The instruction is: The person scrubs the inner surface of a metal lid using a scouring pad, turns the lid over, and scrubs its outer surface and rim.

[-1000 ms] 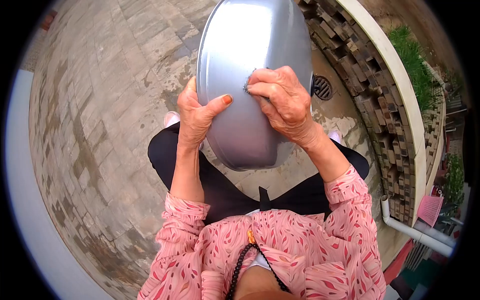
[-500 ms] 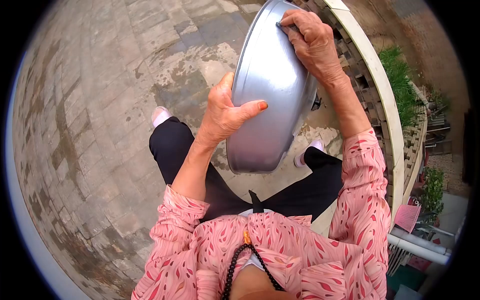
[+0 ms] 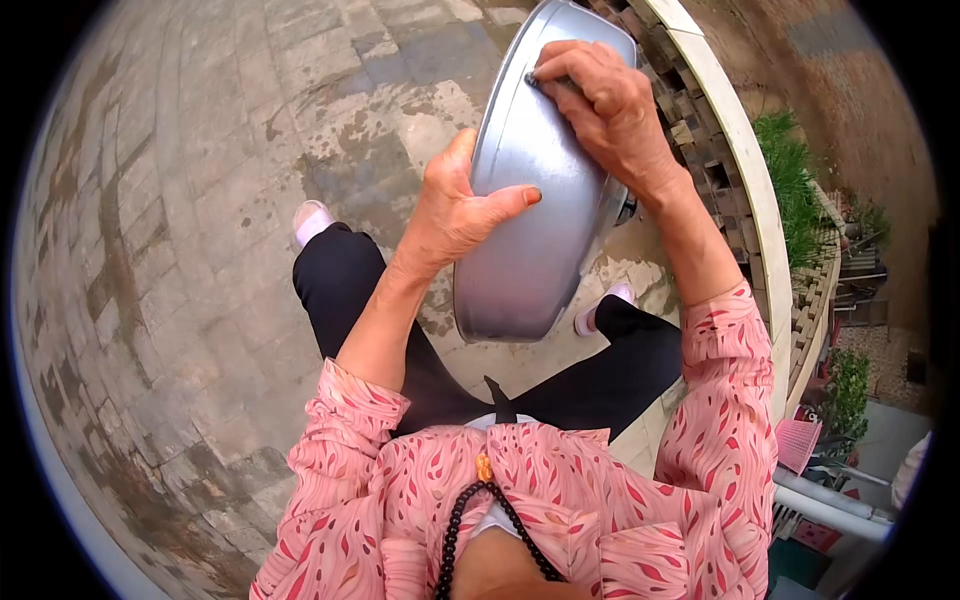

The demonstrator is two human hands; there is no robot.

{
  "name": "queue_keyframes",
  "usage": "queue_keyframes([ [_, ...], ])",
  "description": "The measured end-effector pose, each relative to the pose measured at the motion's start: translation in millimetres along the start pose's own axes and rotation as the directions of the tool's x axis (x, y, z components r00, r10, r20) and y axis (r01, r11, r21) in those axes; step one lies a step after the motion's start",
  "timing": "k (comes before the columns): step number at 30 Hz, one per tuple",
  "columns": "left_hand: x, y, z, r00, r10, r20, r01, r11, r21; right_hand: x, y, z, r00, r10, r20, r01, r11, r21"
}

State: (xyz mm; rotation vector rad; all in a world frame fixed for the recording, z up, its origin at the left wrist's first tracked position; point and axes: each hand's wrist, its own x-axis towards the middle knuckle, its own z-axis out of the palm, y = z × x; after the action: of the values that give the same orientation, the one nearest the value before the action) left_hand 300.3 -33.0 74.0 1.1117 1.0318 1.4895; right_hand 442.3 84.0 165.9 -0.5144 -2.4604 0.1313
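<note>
A large domed silver pot lid (image 3: pixel 525 255) is held on edge above my lap. My left hand (image 3: pixel 455 205) grips its left rim, thumb flat on the outer face and fingers hidden behind the edge. My right hand (image 3: pixel 605 105) is closed against the upper part of the dome, its fingertips pinching a small dark scrubber (image 3: pixel 533 80). Most of that scrubber is covered by the fingers, so its exact kind is hard to tell. A black knob (image 3: pixel 627 209) sticks out at the lid's right side, just below my right wrist.
Grey paving (image 3: pixel 220 270) with damp patches spreads left and ahead. A low brick wall with a pale curb (image 3: pixel 745 170) curves along the right. Beyond it are green plants (image 3: pixel 790 170), a pink plastic basket (image 3: pixel 797 443) and a white pipe (image 3: pixel 835 508).
My right hand has slid a little left and down over the lid's face with the scrubber. The left hand keeps its hold on the rim, and the lid has shifted only slightly.
</note>
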Motion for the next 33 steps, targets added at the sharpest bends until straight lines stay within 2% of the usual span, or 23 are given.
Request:
queue_keyframes([
  [1, -1, -2, 0, 1.000, 0.011, 0.007, -0.011, 1.000, 0.011, 5, 28, -3, 0.998, 0.042, -0.054, -0.047, 0.995, -0.088],
  [2, 0, 2, 0, 1.000, 0.015, 0.013, -0.015, 1.000, 0.011, 3, 41, -4, 0.985, 0.163, -0.058, -0.170, 0.974, -0.150],
  [4, -3, 8, -3, 1.000, 0.016, -0.001, -0.016, 1.000, 0.012, -5, 11, 5, 0.997, -0.016, -0.076, 0.004, 0.989, -0.148],
  [6, -2, 2, -9, 1.000, -0.001, -0.013, 0.000, 0.998, -0.060, -27, -36, 17, 0.997, -0.075, 0.026, 0.076, 0.996, -0.052],
  [8, 0, 0, -15, 1.000, -0.015, 0.012, 0.016, 0.993, -0.119, -51, -54, 25, 0.996, -0.075, -0.050, 0.072, 0.996, -0.045],
  [10, -5, 0, -18, 0.996, -0.058, 0.075, 0.071, 0.980, -0.188, -54, -51, 18, 0.995, -0.078, -0.054, 0.075, 0.995, -0.059],
  [13, -12, 9, -14, 0.998, -0.058, 0.019, 0.061, 0.912, -0.407, -54, -42, 18, 0.987, -0.100, -0.127, 0.086, 0.989, -0.118],
  [16, -21, -12, -23, 0.972, -0.227, 0.064, 0.228, 0.835, -0.500, -53, -42, 32, 0.978, -0.102, -0.180, 0.068, 0.980, -0.188],
  [17, -27, -7, -16, 0.950, -0.311, -0.016, 0.263, 0.829, -0.493, -51, -44, 36, 0.980, -0.090, -0.177, 0.053, 0.977, -0.207],
  [20, -28, -24, -26, 0.959, -0.255, -0.123, 0.224, 0.949, -0.221, -47, -46, 52, 0.983, -0.062, -0.172, 0.022, 0.974, -0.224],
  [22, -18, -19, -22, 0.963, -0.190, -0.192, 0.154, 0.970, -0.189, -44, -48, 55, 0.985, -0.031, -0.169, -0.010, 0.972, -0.234],
  [24, -5, -9, -17, 0.962, -0.155, -0.226, 0.116, 0.977, -0.178, -41, -42, 51, 0.967, -0.022, -0.252, -0.040, 0.970, -0.238],
  [26, 14, -9, -26, 0.989, -0.124, -0.085, 0.104, 0.973, -0.204, -38, -34, 42, 0.957, -0.028, -0.290, -0.047, 0.967, -0.251],
  [28, 33, 19, -17, 0.997, -0.069, 0.045, 0.078, 0.968, -0.237, -34, -18, 30, 0.932, -0.016, -0.361, -0.077, 0.968, -0.241],
  [31, 38, 45, 16, 0.997, -0.052, 0.058, 0.074, 0.868, -0.492, -36, 0, 0, 0.908, 0.040, -0.416, -0.148, 0.962, -0.230],
  [33, 11, 27, 22, 0.982, -0.189, 0.021, 0.179, 0.883, -0.434, -40, 8, -11, 0.900, 0.066, -0.431, -0.172, 0.962, -0.211],
])
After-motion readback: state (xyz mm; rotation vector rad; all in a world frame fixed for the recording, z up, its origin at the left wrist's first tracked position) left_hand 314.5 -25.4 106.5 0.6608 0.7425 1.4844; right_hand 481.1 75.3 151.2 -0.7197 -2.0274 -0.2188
